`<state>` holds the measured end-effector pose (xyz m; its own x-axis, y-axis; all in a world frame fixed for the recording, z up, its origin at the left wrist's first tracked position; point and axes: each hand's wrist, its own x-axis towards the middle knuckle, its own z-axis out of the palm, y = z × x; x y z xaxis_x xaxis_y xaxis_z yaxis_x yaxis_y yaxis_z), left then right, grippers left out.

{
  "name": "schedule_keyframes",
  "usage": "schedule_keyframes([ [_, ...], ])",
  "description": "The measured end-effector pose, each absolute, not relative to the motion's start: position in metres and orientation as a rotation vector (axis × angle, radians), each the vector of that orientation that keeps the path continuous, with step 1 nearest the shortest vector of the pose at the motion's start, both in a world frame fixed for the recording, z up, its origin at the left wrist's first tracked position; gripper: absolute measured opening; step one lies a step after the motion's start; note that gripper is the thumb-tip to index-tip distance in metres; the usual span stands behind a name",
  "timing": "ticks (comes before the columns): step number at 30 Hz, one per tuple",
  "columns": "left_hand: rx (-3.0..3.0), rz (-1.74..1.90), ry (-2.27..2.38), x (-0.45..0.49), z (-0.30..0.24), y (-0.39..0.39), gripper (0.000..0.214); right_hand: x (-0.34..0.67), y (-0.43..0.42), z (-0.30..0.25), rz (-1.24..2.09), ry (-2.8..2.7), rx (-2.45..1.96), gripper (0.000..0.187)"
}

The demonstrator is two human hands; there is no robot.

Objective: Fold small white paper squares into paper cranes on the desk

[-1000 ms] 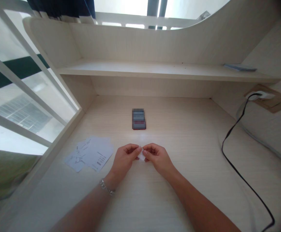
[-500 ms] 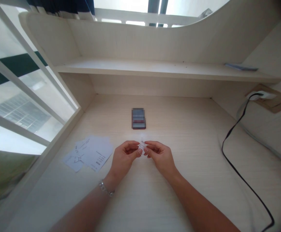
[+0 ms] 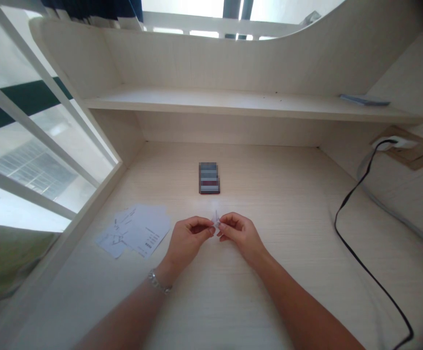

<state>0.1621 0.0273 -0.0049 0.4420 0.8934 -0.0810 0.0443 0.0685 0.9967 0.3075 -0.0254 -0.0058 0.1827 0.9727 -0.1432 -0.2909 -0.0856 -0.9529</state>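
Grips together at the centre of the view: my left grip (image 3: pixel 189 236) and right grip (image 3: pixel 239 232) face each other, their fingertips closed from both sides on a small folded white paper (image 3: pixel 216 219), with one narrow point of it standing up above the fingers. I read the step in hand as close fingertip handling of this folded piece, and I cannot tell whether it touches the table (image 3: pixel 287 194) beneath the grips. In my judgement, any next move calls for small, controlled finger pressure with both grips kept close, since the piece is barely larger than the fingertips covering it. Ahead of the grips lies a dark rectangular object (image 3: pixel 209 178), pixelated so that I cannot identify it. Left of the left grip lie loose printed sheets (image 3: pixel 149 229) bearing line drawings and small text, unreadable from here. A metal bracelet (image 3: pixel 158 282) circles the left wrist. Well right of the right grip, a black cable (image 3: pixel 353 214) runs down from a wall socket (image 3: pixel 393 143); ahead of the grips, a shelf (image 3: pixel 233 100) carries a flat bluish item (image 3: pixel 364 100). Most of the paper lies behind the fingers, so its folds are hard to make out.
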Motion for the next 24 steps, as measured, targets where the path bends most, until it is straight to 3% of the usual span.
schedule_keyframes([
  [9,1.316,0.807,0.852,0.162,-0.004,0.026,0.008,0.309,-0.022,-0.012,1.176,-0.854,-1.248,0.024],
  [15,1.151,0.832,0.857,0.165,-0.009,0.028,0.026,0.304,-0.024,-0.015,1.116,-0.879,-1.24,0.026],
  [24,1.167,0.844,0.874,0.167,-0.007,0.025,0.029,0.305,-0.024,-0.014,1.134,-0.877,-1.269,0.027],
])
